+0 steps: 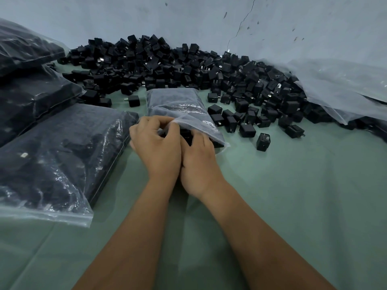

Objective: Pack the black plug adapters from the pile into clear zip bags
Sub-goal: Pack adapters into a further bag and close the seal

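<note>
A clear zip bag (178,105) filled with black plug adapters lies in the middle of the green cloth, its mouth toward me. My left hand (156,143) pinches the upper lip of the bag's mouth with curled fingers. My right hand (199,162) is pressed against the left one, its fingers reaching into the opening over the adapters inside. Behind the bag a large pile of loose black adapters (188,65) stretches along the wall. Several stray adapters (247,129) lie just right of the bag.
Filled zip bags (62,155) are stacked at the left, one near my left hand and others (31,86) behind it. Crumpled clear plastic (339,84) covers the pile's right end. The green cloth (303,195) spreads toward me. A grey wall (188,17) closes the back.
</note>
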{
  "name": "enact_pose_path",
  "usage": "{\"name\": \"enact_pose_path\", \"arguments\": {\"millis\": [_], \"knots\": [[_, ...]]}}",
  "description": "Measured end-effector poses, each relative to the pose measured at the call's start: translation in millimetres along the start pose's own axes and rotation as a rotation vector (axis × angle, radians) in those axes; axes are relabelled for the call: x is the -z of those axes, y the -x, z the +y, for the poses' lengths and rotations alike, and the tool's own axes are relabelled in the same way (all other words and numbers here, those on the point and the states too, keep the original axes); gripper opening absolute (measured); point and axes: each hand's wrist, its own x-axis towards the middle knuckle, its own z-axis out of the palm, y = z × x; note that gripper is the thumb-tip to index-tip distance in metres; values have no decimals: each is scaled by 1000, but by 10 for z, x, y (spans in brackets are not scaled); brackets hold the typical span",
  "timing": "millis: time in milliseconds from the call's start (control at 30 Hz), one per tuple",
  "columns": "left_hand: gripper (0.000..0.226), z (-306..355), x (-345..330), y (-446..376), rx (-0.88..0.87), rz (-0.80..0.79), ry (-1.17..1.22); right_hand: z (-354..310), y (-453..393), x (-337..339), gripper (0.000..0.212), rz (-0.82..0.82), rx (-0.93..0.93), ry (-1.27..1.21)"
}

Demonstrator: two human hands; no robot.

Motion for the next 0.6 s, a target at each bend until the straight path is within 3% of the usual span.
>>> {"name": "enact_pose_path", "arguments": {"millis": [233, 367, 600], "knots": [[10, 19, 19, 4, -3, 18, 34, 50, -233, 101, 42, -43, 65, 6], [13, 8, 9, 2, 14, 18, 21, 36, -435, 151, 26, -187, 117, 30], [24, -44, -41, 2, -1, 47, 48, -13, -739, 149, 30, -436, 139, 309]]}}
